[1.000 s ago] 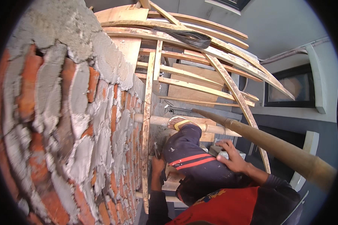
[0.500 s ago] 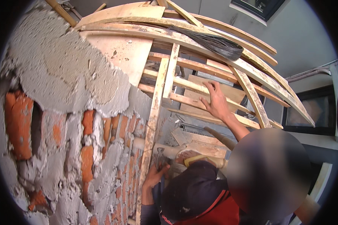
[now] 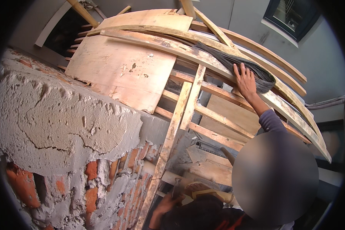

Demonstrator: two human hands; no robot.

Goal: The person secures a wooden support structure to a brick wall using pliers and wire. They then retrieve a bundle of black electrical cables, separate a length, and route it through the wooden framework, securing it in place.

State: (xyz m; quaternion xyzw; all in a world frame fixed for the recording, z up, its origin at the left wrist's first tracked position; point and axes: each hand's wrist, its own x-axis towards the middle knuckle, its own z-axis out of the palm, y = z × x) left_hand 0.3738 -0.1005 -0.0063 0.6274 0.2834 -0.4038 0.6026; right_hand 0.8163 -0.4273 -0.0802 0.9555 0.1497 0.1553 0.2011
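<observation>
Gently separate the looped black wire bundle [image 3: 262, 76] with the spread right hand [image 3: 246, 84], left hand [image 3: 167, 203] gripping a dark metal tool [image 3: 176, 186].

raised from lower down, a bare right hand [image 3: 247, 85] now reaches a looped bundle of thin black strands [image 3: 262, 78].

No text, label, brand, number or sign could be read on anything in view.
</observation>
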